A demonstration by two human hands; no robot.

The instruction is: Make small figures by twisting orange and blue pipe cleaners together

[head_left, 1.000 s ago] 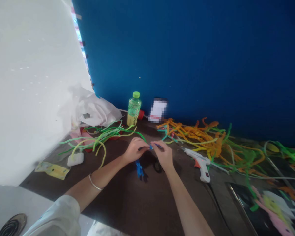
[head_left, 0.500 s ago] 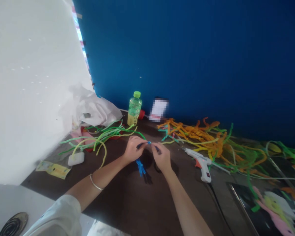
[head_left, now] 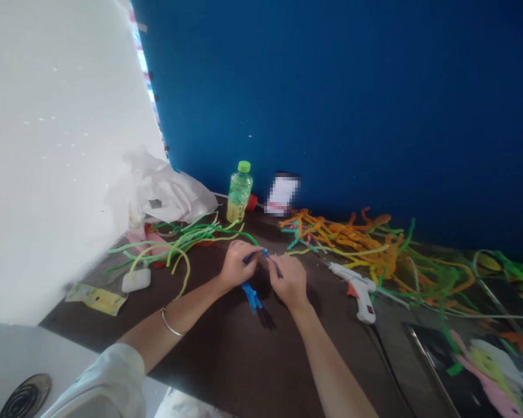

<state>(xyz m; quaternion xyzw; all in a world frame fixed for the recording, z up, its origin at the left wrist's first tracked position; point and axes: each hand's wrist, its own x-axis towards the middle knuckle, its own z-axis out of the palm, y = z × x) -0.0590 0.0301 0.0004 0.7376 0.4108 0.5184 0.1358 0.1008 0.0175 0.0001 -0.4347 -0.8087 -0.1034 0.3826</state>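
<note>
Over the middle of the dark table, my left hand (head_left: 237, 265) pinches one side of a blue pipe cleaner (head_left: 265, 253). My right hand (head_left: 291, 280) grips its other side, with fingertips closed close to my left ones. The small blue piece bridges the gap between both hands, and much of it is hidden by fingers. More blue pipe cleaner strands (head_left: 251, 298) show just below my left hand; whether they hang from it or lie on the table I cannot tell.
Green pipe cleaners (head_left: 196, 235) lie left, near a drink bottle (head_left: 239, 194) and a white case (head_left: 136, 281). A pixelated phone (head_left: 282, 194) leans on the blue wall. Orange pipe cleaner figures (head_left: 344, 238) and a glue gun (head_left: 359, 290) with its cord lie right.
My right hand has turned and shifted slightly to the right, its back now facing up more. My left hand stays almost in place, still pinching the blue pipe cleaner.
</note>
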